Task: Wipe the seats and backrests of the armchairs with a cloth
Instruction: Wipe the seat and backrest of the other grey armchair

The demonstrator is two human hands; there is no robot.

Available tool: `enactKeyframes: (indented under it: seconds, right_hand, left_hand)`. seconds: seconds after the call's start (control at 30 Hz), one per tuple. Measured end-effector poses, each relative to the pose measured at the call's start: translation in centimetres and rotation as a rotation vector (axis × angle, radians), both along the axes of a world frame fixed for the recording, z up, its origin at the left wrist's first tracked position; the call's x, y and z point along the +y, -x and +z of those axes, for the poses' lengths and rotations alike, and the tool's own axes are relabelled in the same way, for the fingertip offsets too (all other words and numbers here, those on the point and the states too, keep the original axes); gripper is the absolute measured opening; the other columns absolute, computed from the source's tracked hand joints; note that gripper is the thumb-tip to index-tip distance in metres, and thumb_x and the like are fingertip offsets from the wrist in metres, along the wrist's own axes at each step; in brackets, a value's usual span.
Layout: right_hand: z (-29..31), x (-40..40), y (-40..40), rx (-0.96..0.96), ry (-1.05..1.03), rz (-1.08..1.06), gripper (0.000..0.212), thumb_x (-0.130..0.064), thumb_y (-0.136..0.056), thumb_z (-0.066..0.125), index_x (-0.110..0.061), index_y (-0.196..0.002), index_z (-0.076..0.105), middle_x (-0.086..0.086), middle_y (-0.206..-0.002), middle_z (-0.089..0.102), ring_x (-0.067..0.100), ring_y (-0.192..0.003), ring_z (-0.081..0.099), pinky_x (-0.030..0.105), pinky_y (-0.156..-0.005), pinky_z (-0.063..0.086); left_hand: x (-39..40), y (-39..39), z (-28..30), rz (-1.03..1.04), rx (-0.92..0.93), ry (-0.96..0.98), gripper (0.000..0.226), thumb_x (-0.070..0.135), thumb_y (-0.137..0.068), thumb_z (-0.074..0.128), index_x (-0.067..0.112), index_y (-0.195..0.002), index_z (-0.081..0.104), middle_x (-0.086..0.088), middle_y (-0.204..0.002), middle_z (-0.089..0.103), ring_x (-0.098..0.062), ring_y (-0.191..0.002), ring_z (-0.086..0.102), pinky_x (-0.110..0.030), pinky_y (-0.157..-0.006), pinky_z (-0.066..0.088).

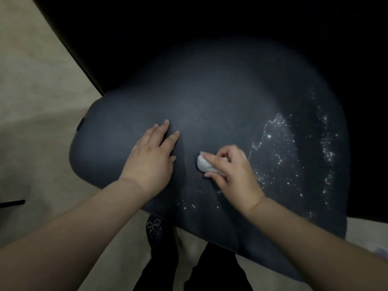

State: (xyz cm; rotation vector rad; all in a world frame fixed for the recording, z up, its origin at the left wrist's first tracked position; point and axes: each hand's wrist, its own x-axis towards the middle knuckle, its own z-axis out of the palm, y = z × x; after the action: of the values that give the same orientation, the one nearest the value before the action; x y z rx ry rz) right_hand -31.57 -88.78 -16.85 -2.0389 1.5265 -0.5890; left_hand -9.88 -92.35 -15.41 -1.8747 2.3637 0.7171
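Both hands are on the dark chair [210, 101]. One, the left hand [152, 156], lies flat with straight fingers. Its partner, the right hand [228, 171], pinches a small white cloth [203, 164] against the chair. Shiny wet spots [281, 143] sit just right of it.

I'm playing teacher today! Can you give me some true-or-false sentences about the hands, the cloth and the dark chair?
1. The right hand grips a white cloth. True.
2. The left hand holds a spray bottle. False: it lies flat on the chair, holding nothing.
3. White speckles show on the chair to the right of the cloth. True.
4. The cloth lies on the floor. False: it is pressed against the chair.
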Motion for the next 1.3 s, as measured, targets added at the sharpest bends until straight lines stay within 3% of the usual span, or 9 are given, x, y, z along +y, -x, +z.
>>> enactKeyframes:
  seconds: [0.13, 0.27, 0.43, 0.53, 0.63, 0.73, 0.93, 1.07, 1.3]
  right_hand:
    - [0.2, -5.6, 0.9, 0.029, 0.063, -0.063, 0.037, -0.010, -0.077, 0.076, -0.015, -0.114, 0.071, 0.014, -0.095, 0.051, 0.034, -0.090, 0.052, 0.040, -0.083, 0.046]
    - [-0.7, -11.1, 0.4, 0.033, 0.056, -0.153, 0.038, -0.019, -0.081, 0.073, -0.019, -0.118, 0.068, 0.007, -0.100, 0.046, 0.032, -0.101, 0.050, 0.040, -0.095, 0.042]
    - [-0.3, -3.3, 1.7, 0.013, 0.054, 0.126, 0.039, -0.015, -0.076, 0.078, -0.018, -0.114, 0.071, 0.013, -0.098, 0.053, 0.033, -0.090, 0.051, 0.045, -0.080, 0.047]
    - [0.5, -1.8, 2.8, 0.012, -0.030, 0.271, 0.037, -0.014, -0.077, 0.078, -0.018, -0.114, 0.071, 0.011, -0.097, 0.053, 0.032, -0.091, 0.052, 0.045, -0.082, 0.047]
    - [0.5, -5.4, 1.9, -0.003, 0.033, 0.168, 0.037, -0.013, -0.078, 0.076, -0.014, -0.115, 0.070, 0.013, -0.097, 0.051, 0.034, -0.096, 0.051, 0.038, -0.089, 0.043]
    - [0.0, -7.8, 0.2, -0.008, 0.053, 0.086, 0.039, -0.019, -0.080, 0.074, -0.018, -0.119, 0.068, 0.003, -0.099, 0.044, 0.030, -0.101, 0.049, 0.036, -0.095, 0.041]
    - [-0.4, -0.1, 1.5, 0.006, 0.024, 0.198, 0.042, -0.015, -0.079, 0.076, -0.017, -0.120, 0.068, 0.001, -0.098, 0.043, 0.029, -0.095, 0.050, 0.031, -0.089, 0.041]
    - [0.0, 0.2, 0.4, -0.040, 0.049, 0.032, 0.041, -0.016, -0.081, 0.075, -0.012, -0.120, 0.066, 0.002, -0.099, 0.042, 0.029, -0.094, 0.052, 0.034, -0.091, 0.045]
    - [-0.5, 3.2, -5.0, 0.120, 0.106, 0.198, 0.047, -0.021, -0.072, 0.081, -0.020, -0.117, 0.068, 0.013, -0.092, 0.053, 0.034, -0.081, 0.053, 0.041, -0.069, 0.047]
  left_hand:
    - [1.5, -1.0, 0.0, 0.085, -0.019, 0.035, 0.060, 0.022, -0.089, 0.061, 0.019, -0.145, 0.039, -0.008, -0.156, 0.026, -0.031, -0.142, 0.024, -0.045, -0.115, 0.025]
    - [2.9, -0.8, -0.8, 0.206, -0.011, 0.057, 0.062, 0.019, -0.088, 0.063, 0.019, -0.145, 0.039, -0.009, -0.155, 0.027, -0.032, -0.141, 0.024, -0.050, -0.111, 0.029]
    - [4.6, 1.1, -0.7, 0.344, 0.009, 0.060, 0.059, 0.019, -0.090, 0.060, 0.020, -0.145, 0.039, -0.008, -0.156, 0.025, -0.031, -0.141, 0.021, -0.050, -0.110, 0.029]
    - [5.7, 2.0, -0.2, 0.389, 0.025, 0.066, 0.055, 0.015, -0.090, 0.059, 0.020, -0.143, 0.043, -0.008, -0.156, 0.026, -0.032, -0.140, 0.023, -0.051, -0.109, 0.031]
    - [6.7, 2.1, -0.1, 0.475, 0.030, 0.075, 0.055, 0.013, -0.091, 0.057, 0.020, -0.144, 0.041, -0.007, -0.156, 0.025, -0.032, -0.140, 0.023, -0.049, -0.111, 0.029]
    - [7.7, 1.9, -0.6, 0.509, 0.042, 0.087, 0.057, 0.010, -0.090, 0.057, 0.015, -0.145, 0.039, -0.010, -0.155, 0.026, -0.034, -0.139, 0.025, -0.047, -0.114, 0.026]
    - [8.8, 1.4, -1.4, 0.510, 0.072, 0.092, 0.057, 0.006, -0.090, 0.056, 0.012, -0.145, 0.040, -0.013, -0.155, 0.027, -0.034, -0.139, 0.024, -0.045, -0.115, 0.023]
    - [9.3, 0.1, -1.3, 0.543, 0.090, 0.111, 0.057, 0.004, -0.089, 0.055, 0.012, -0.143, 0.042, -0.012, -0.154, 0.029, -0.034, -0.138, 0.026, -0.043, -0.115, 0.022]
    - [9.6, -1.3, -1.4, 0.521, 0.092, 0.104, 0.056, 0.006, -0.088, 0.057, 0.009, -0.142, 0.043, -0.014, -0.153, 0.031, -0.036, -0.137, 0.030, -0.038, -0.116, 0.019]
